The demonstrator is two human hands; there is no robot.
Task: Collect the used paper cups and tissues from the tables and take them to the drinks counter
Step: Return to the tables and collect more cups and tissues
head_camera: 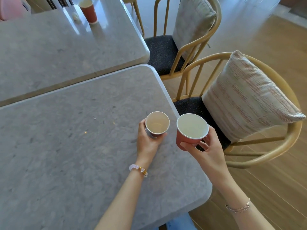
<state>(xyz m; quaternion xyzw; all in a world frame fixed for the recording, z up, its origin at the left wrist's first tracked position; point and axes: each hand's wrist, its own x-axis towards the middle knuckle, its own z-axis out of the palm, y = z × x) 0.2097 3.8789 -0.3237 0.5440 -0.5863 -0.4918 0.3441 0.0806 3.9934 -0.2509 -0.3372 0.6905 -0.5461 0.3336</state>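
Note:
My left hand [147,141] grips a red paper cup [157,124] that looks empty, held at the right edge of the near grey table [66,146]. My right hand [206,151] holds a second red paper cup [191,130] just off the table's edge, raised and a little apart from the first. A third red paper cup [88,9] stands upright on the far grey table [58,47], with a small crumpled tissue [75,16] lying just left of it.
Two wooden chairs with dark seats stand right of the tables, the near chair [259,156] and the far chair [166,52], each holding a striped cushion [245,98]. Wooden floor [274,188] spreads to the right. A narrow gap separates the two tables.

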